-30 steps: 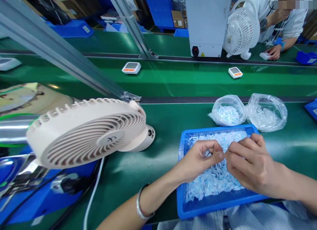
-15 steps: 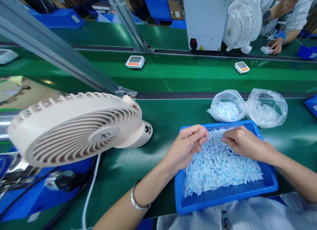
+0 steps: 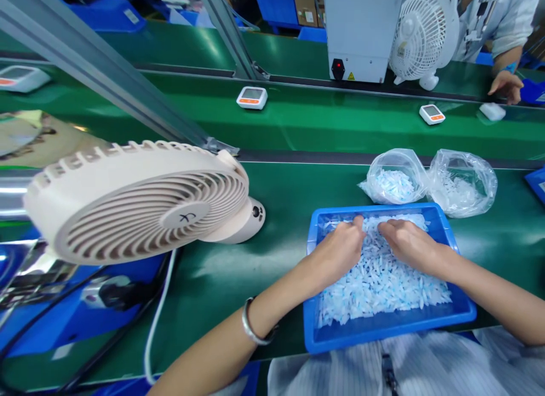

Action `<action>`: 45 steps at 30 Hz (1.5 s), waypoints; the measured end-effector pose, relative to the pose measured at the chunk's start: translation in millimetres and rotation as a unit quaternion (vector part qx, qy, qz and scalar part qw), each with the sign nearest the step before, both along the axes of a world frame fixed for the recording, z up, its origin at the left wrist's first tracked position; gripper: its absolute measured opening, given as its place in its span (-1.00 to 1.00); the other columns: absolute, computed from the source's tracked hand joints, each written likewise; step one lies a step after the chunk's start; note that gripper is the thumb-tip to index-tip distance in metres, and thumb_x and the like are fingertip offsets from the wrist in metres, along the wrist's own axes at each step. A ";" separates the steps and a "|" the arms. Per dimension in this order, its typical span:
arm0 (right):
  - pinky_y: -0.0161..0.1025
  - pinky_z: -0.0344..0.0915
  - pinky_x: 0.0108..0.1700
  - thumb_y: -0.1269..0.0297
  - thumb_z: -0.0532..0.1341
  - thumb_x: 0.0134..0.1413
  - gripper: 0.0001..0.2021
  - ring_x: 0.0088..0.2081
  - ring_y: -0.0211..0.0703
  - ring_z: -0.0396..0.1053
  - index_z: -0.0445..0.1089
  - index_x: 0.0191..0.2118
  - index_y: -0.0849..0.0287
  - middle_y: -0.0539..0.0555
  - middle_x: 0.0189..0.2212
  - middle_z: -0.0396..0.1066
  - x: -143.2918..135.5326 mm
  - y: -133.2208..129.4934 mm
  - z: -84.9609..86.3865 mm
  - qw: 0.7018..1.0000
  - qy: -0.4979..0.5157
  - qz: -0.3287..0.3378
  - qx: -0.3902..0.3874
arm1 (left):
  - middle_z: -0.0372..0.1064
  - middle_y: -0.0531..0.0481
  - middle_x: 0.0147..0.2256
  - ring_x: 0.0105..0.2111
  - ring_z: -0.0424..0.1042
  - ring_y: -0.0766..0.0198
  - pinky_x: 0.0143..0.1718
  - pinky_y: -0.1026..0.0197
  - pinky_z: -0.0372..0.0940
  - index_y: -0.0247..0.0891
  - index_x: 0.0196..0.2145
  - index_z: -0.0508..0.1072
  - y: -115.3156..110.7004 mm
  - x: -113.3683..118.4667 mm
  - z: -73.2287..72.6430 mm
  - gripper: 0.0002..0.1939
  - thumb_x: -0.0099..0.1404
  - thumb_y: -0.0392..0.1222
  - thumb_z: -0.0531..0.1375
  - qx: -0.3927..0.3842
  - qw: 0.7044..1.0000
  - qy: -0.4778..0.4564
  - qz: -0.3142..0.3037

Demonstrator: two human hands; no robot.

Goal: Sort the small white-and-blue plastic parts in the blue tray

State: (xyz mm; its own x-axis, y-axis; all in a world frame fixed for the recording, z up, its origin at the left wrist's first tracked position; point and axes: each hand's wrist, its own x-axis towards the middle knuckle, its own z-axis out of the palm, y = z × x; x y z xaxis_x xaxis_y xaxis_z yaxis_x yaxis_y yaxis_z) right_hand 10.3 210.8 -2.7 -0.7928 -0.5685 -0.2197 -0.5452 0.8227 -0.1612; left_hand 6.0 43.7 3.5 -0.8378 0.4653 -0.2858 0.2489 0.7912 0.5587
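Observation:
A blue tray (image 3: 385, 326) in front of me holds a wide heap of small white and pale-blue plastic pieces (image 3: 385, 285). My left hand (image 3: 343, 247) is over the heap's upper left, knuckles up, with its fingers curled together and pointing into the pieces. Opposite it, my right hand (image 3: 409, 242) is closed too, its fingertips down at the upper part of the heap. A narrow gap separates the two hands. Whatever the fingertips of either hand hold is hidden.
Behind the tray stand two open clear bags, one with pale-blue pieces (image 3: 394, 183), one with whitish pieces (image 3: 462, 186). A beige fan (image 3: 140, 205) occupies the left. Beyond run a green conveyor belt (image 3: 323, 123) with small display devices and a co-worker's hand (image 3: 506, 88) near a white object (image 3: 493, 111).
My left hand has turned knuckles-up and lowered to the pieces; my right hand has shifted slightly. Across the belt, the co-worker's hand has let go of the white object, which is on the belt.

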 end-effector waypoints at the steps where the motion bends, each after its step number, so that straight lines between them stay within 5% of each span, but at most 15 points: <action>1: -0.32 0.03 -0.51 0.60 -0.05 -0.03 -0.80 -0.56 -0.28 0.21 0.28 -0.41 0.30 0.07 -0.56 0.30 -0.2 2.0 0.0 0.999 0.003 -0.012 -0.030 | 0.31 -0.14 -0.51 -0.52 0.31 0.22 -0.56 0.25 0.07 -0.50 -0.04 0.19 1.4 0.6 -3.3 -0.61 0.15 -0.42 -0.09 -0.045 0.998 0.007 -0.031; 4: -0.34 0.08 -0.49 0.53 -0.06 0.03 -0.79 -0.54 -0.29 0.22 0.29 -0.44 0.27 0.04 -0.57 0.29 0.1 5.7 -0.7 0.990 0.026 -0.044 -0.129 | 0.31 -0.18 -0.49 -0.53 0.31 0.24 -0.59 0.26 0.01 -0.51 -0.10 0.24 2.3 -0.3 -13.1 -0.57 0.05 -0.55 -0.12 -0.094 0.991 0.029 -0.095; 7: -0.33 0.13 -0.44 0.52 -0.05 0.03 -0.78 -0.48 -0.28 0.26 0.32 -0.41 0.24 0.04 -0.53 0.31 1.4 6.0 -1.1 0.978 0.044 -0.045 -0.198 | 0.27 -0.10 -0.54 -0.58 0.26 0.30 -0.62 0.27 -0.06 -0.41 -0.28 0.33 0.0 -3.7 -17.7 -0.71 0.11 -0.47 -0.11 -0.064 0.992 0.050 -0.092; 15: -0.32 0.17 -0.40 0.48 -0.03 0.05 -0.79 -0.44 -0.28 0.25 0.34 -0.39 0.24 0.05 -0.49 0.33 -1.2 -7.8 17.3 0.951 0.059 -0.037 -0.301 | 0.27 0.03 -0.55 -0.53 0.19 0.37 -0.48 0.28 0.03 -0.31 -0.50 0.35 -1.5 -13.8 2.2 -0.82 0.12 -0.31 -0.02 0.150 0.989 -0.009 0.011; 21: -0.41 0.11 -0.55 0.48 0.06 -0.06 -0.86 -0.61 -0.41 0.13 0.34 -0.38 0.24 -0.05 -0.57 0.31 1.0 -19.2 18.6 0.905 0.062 -0.094 -0.410 | 0.14 0.14 -0.67 -0.63 0.10 0.45 -0.57 0.34 -0.01 -0.31 -0.48 0.31 -5.8 -10.6 9.8 -0.93 0.07 -0.28 0.05 0.335 0.924 -0.161 0.093; 29: -0.37 0.17 -0.46 0.38 0.10 -0.01 -0.90 -0.54 -0.35 0.21 0.35 -0.37 0.20 -0.04 -0.55 0.34 1.7 -20.5 9.9 0.891 0.076 -0.108 -0.434 | 0.27 0.06 -0.62 -0.74 -0.10 0.57 -0.68 0.33 -0.24 -0.34 -0.50 0.28 -13.7 -6.3 16.0 -0.90 0.06 -0.24 0.11 0.460 0.844 -0.245 0.131; 45: -0.25 0.26 -0.34 0.28 0.12 0.01 -0.87 -0.33 -0.19 0.33 0.40 -0.36 0.16 0.04 -0.44 0.40 1.2 -19.2 12.2 0.866 0.102 -0.093 -0.480 | 0.22 0.11 -0.65 -0.72 -0.07 0.54 -0.68 0.31 -0.29 -0.35 -0.49 0.27 -16.8 -6.8 11.9 -0.88 0.10 -0.22 0.11 0.517 0.821 -0.233 0.072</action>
State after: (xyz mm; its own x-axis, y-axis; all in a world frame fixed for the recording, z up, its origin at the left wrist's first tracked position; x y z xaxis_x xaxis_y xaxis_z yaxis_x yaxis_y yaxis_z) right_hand 11.5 191.7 9.5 -0.8568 -0.2701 0.4392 -0.5156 0.4396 -0.7355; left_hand -0.8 26.8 15.4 -0.8174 0.5662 -0.1064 -0.2374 -0.1628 0.9577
